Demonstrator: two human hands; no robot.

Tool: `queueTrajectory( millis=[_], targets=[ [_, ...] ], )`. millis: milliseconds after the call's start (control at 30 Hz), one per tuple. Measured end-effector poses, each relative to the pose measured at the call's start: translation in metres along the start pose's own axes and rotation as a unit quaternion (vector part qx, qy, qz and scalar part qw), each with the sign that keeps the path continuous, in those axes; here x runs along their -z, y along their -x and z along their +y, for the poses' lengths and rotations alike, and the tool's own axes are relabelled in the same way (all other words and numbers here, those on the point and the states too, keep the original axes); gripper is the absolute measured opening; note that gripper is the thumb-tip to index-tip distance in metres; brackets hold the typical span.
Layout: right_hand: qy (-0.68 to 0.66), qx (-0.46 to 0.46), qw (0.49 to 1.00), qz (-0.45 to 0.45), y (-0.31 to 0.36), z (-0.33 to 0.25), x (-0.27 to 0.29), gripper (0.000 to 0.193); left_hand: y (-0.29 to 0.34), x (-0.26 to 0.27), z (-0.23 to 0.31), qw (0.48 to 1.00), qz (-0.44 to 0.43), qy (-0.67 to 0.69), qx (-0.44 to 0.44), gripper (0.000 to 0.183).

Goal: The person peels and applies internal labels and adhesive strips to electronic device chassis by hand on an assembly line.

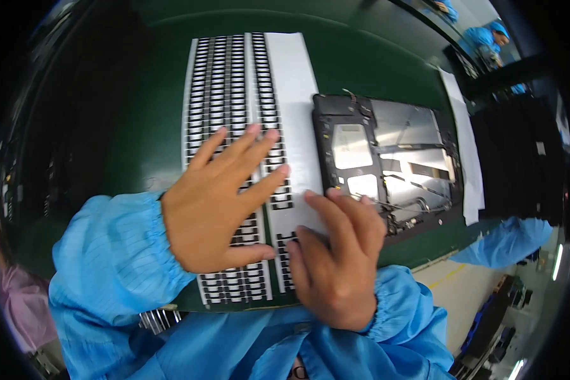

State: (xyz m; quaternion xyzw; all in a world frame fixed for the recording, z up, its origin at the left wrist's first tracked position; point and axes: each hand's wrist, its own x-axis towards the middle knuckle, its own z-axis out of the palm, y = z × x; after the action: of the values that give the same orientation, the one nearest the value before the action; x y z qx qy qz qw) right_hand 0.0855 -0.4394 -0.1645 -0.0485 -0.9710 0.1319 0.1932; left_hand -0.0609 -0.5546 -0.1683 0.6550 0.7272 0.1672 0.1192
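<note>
My left hand [215, 202] lies flat with its fingers spread over a white sheet [217, 69] covered in rows of small black pieces, its fingertips reaching a narrower strip [265, 82] beside it. That strip carries one column of the same black pieces on a white backing [292, 69], with a gap in the column near my hands. My right hand [339, 266] is curled over the strip's near end, thumb and index finger close together at the column's edge. Whatever lies between those fingertips is too small or hidden to make out.
Right of the sheets rests a black device housing [386, 158] with shiny silver panels and thin cables. Beyond it lies a white paper strip [463, 145] on the green table [155, 101]. A person in blue [484, 41] is at the far right; a pink sleeve [28, 304] shows at left.
</note>
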Motion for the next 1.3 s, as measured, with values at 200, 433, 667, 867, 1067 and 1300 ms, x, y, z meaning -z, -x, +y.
queueTrajectory(
  millis=[200, 433, 667, 867, 1067, 1300],
  targets=[
    [-0.075, -0.016, 0.996, 0.036, -0.002, 0.001, -0.006, 0.013, -0.001, 0.003, 0.004, 0.998, -0.029, -0.044, 0.033, 0.085],
    [-0.201, -0.027, 0.978, 0.048, 0.007, 0.039, 0.04, 0.011, -0.003, 0.004, 0.004, 0.997, -0.027, -0.058, 0.036, 0.08],
    [-0.337, -0.284, 0.895, 0.066, 0.044, 0.117, 0.094, 0.006, -0.04, 0.019, 0.048, 0.993, -0.034, -0.031, -0.107, 0.065],
    [-0.275, -0.134, 0.951, -0.045, 0.024, 0.115, 0.069, 0.007, -0.067, -0.023, 0.055, 0.939, 0.081, -0.064, -0.327, 0.024],
    [-0.281, -0.159, 0.946, -0.039, 0.026, 0.118, 0.069, 0.008, -0.067, -0.028, 0.052, 0.947, 0.095, -0.023, -0.307, 0.02],
    [-0.271, -0.161, 0.949, -0.026, 0.023, 0.119, 0.067, 0.008, -0.066, -0.032, 0.053, 0.952, 0.095, -0.005, -0.29, 0.015]
  ],
)
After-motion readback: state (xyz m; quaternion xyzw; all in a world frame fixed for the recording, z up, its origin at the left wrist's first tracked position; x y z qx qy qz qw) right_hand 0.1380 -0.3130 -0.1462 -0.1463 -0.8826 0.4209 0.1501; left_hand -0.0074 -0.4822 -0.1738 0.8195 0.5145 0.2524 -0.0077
